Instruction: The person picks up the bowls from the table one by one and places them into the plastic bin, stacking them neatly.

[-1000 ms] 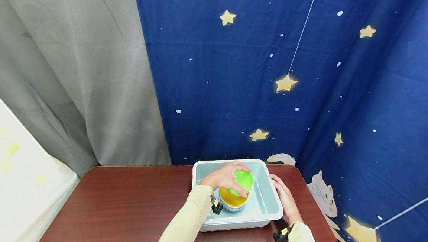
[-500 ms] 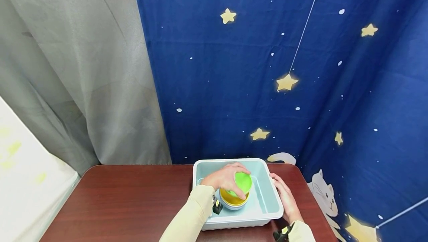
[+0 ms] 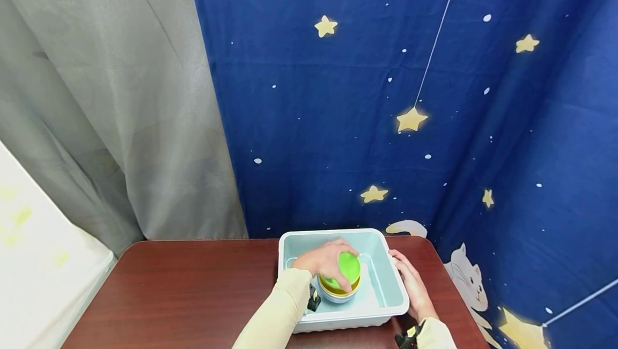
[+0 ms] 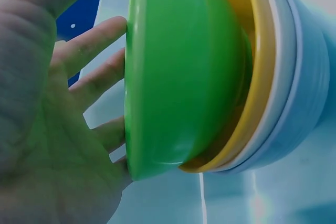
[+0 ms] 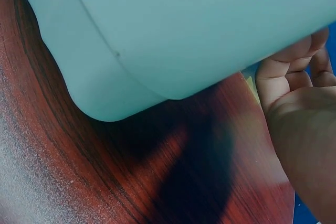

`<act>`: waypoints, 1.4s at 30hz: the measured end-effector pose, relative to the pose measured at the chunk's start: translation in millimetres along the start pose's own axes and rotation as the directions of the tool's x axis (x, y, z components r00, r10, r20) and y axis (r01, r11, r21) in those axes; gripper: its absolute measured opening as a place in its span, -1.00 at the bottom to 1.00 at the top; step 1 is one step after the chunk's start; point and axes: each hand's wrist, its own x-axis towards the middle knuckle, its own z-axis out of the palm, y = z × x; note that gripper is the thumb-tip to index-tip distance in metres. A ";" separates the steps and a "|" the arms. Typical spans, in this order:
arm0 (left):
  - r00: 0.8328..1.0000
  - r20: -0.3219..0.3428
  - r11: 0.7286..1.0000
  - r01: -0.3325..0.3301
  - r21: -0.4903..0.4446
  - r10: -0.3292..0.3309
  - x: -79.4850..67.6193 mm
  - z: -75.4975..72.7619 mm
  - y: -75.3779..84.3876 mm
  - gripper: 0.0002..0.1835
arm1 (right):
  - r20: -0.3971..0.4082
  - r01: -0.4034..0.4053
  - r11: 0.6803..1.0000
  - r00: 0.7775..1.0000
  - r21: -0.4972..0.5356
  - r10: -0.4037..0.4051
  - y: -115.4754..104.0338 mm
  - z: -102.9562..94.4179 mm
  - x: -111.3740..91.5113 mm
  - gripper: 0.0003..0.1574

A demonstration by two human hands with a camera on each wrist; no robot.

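A bright green bowl (image 3: 348,267) is held tilted at its rim by my left hand (image 3: 324,261), with thumb and fingers on opposite sides. In the left wrist view, the base of the green bowl (image 4: 184,72) dips into a yellow bowl (image 4: 261,77). That yellow bowl sits in a white bowl (image 4: 281,72), which nests in a light blue bowl (image 4: 313,77). The stack stands inside a pale blue plastic bin (image 3: 396,298). My right hand (image 3: 412,287) holds the bin's right side, its bent fingers (image 5: 273,80) at the rim.
The bin stands on a dark red wooden table (image 3: 193,290), close to its back edge. A grey curtain (image 3: 169,177) and a blue starry curtain (image 3: 309,124) hang behind. A white covered surface (image 3: 43,268) lies at the far left.
My left hand has lowered the green bowl slightly toward the left, deeper into the yellow bowl. The right hand stays at the bin's side.
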 end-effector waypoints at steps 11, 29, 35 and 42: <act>1.000 0.020 1.000 -0.008 0.005 0.007 -1.3 3.8 -0.4 -0.09 | 0.012 0.003 1.000 1.000 -0.004 -0.003 1.0 -1.1 0.7 -0.43; 0.999 0.036 1.000 0.014 0.016 -0.015 -1.1 5.7 0.3 -0.03 | -0.001 0.000 1.000 1.000 0.008 0.000 0.6 -0.1 0.7 -0.42; 0.999 0.042 1.000 0.022 -0.010 -0.021 -0.2 5.7 0.0 -0.02 | -0.005 -0.008 1.000 1.000 0.020 0.008 1.8 -1.0 0.1 -0.46; 1.000 0.030 1.000 0.007 -0.018 -0.006 0.4 4.0 -0.1 -0.04 | -0.011 0.011 1.000 1.000 0.011 -0.011 1.9 -0.7 -0.8 -0.43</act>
